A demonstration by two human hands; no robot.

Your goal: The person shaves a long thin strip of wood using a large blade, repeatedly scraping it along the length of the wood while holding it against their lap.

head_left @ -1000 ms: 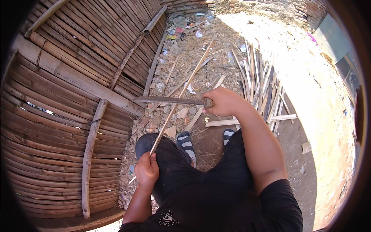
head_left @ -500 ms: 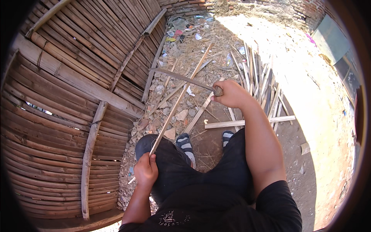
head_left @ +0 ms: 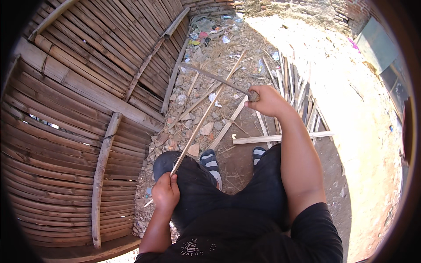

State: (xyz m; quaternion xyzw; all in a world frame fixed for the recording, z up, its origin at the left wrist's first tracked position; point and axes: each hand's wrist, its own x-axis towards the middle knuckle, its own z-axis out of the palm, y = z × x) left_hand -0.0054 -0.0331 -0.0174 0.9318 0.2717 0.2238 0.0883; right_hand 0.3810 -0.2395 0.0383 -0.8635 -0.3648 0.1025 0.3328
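A long, thin bamboo strip (head_left: 200,128) slants away from my left hand (head_left: 165,191), which is closed around its near part beside my left knee. A short end of the strip sticks out behind that hand. My right hand (head_left: 266,101) grips the handle of a machete (head_left: 211,76), with the blade pointing left toward the bamboo wall. The blade crosses the far part of the strip and looks to be against it, though I cannot tell how firmly they touch.
Slatted bamboo wall (head_left: 66,92) close on my left. Ahead lie rubble and litter (head_left: 206,35). A pile of split bamboo strips (head_left: 302,90) lies front right, with a pale stick (head_left: 258,140) across its near end. My sandalled feet (head_left: 210,162) stand on the ground between.
My right hand and the machete have moved slightly farther away and to the right. The strip's far end has shifted a little right, while my left hand stays in place.
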